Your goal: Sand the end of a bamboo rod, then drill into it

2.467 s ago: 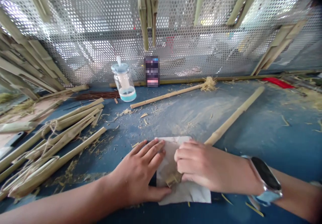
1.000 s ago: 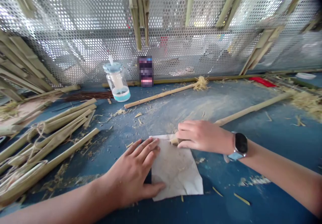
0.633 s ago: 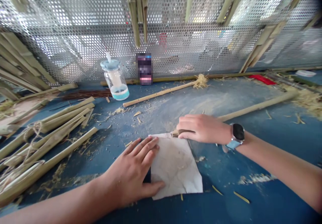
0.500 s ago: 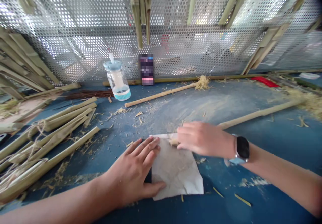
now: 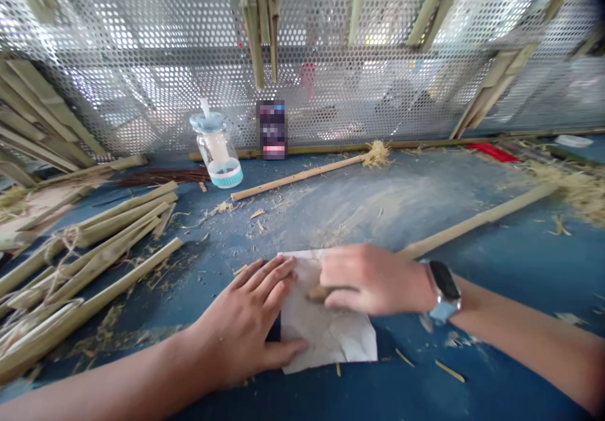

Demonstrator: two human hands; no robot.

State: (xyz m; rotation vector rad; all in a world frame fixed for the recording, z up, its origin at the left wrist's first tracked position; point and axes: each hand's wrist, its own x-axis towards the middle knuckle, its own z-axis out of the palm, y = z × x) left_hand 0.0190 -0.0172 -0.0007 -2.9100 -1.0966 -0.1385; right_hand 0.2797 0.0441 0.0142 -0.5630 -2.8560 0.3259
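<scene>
A creased pale sheet [image 5: 326, 339] lies on the blue table. My left hand [image 5: 255, 320] rests flat on its left edge with fingers spread, holding nothing. Above the sheet's upper right part, my right hand [image 5: 373, 279], with a watch [image 5: 444, 282] on the wrist, is closed round a long pole [image 5: 486, 219]. The pole's tan tip [image 5: 317, 294] pokes out at the left of my fingers, over the sheet. Its shaft runs up and right from behind that hand.
Bundled bamboo strips [image 5: 108, 251] lie at the left. Behind stand a lidded jar [image 5: 222, 156] and a phone [image 5: 272, 130] by a perforated metal screen [image 5: 189, 62]. A thin stick [image 5: 302, 175] lies beyond the sheet, and shavings [image 5: 576, 188] pile at the right.
My right hand and the pole have moved toward me over the sheet, uncovering its upper edge. My left hand stays on the sheet. The whole view has shifted slightly.
</scene>
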